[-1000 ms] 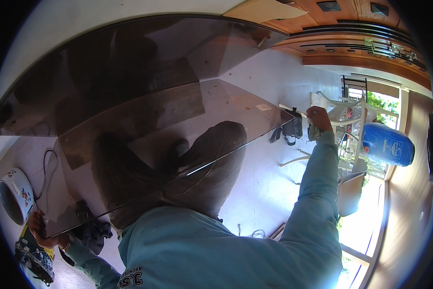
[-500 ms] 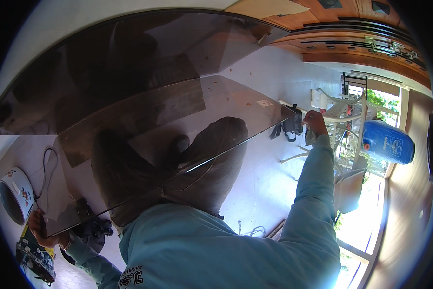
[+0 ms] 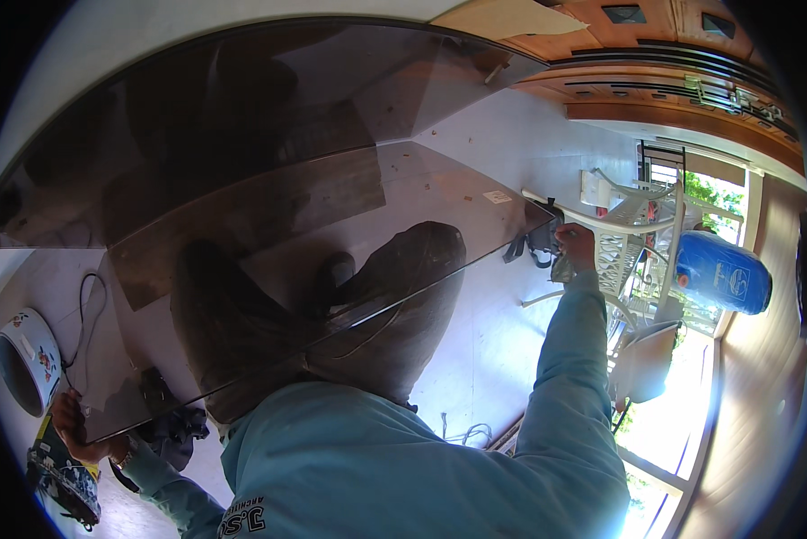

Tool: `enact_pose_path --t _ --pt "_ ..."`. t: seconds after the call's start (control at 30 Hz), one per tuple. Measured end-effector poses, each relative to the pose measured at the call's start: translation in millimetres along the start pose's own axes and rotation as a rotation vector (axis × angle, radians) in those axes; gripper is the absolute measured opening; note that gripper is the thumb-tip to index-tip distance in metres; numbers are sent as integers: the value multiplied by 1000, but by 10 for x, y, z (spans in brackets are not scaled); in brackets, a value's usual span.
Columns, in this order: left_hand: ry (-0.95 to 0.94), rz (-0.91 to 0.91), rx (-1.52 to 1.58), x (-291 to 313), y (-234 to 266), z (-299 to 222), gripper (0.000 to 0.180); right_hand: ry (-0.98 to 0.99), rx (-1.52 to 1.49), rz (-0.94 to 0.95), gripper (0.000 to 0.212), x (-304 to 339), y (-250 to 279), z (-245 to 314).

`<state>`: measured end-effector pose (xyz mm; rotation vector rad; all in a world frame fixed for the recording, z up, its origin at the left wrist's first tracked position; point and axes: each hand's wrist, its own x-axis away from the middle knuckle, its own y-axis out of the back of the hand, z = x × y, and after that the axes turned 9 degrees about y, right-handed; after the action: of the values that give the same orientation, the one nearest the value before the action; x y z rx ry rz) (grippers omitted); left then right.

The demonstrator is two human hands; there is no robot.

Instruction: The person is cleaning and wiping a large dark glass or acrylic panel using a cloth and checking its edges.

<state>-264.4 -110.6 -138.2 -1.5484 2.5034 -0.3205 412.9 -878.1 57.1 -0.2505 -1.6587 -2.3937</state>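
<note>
A large sheet of dark tinted glass spreads before me, its near edge slanting across above my bent legs. At its lower left corner, my left hand is closed around the edge. Beside the right-hand corner, my right hand is closed on a crumpled greyish cloth, which hangs below the fingers. Whether this hand touches the glass cannot be told. My legs show partly through the sheet.
A white floral pot, a dark cord and a yellow-and-black object lie at left. To the right are a black bag, white lattice chairs and a blue jug. Wooden cabinetry stands at far right.
My right hand, with the cloth, has moved left and slightly down, closer to the glass corner. My left hand stays on its corner.
</note>
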Motion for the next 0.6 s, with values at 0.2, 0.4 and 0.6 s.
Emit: enact_pose_path --t 0.2,0.4,0.6 --pt "-22 35 39 -26 -215 -48 32 23 -23 -58 18 76 -85 3" --pt "-11 83 50 -36 -138 -58 31 77 279 3 16 60 -9 130" --pt "35 -134 -135 42 -252 2 32 233 174 -198 8 -121 29 409"
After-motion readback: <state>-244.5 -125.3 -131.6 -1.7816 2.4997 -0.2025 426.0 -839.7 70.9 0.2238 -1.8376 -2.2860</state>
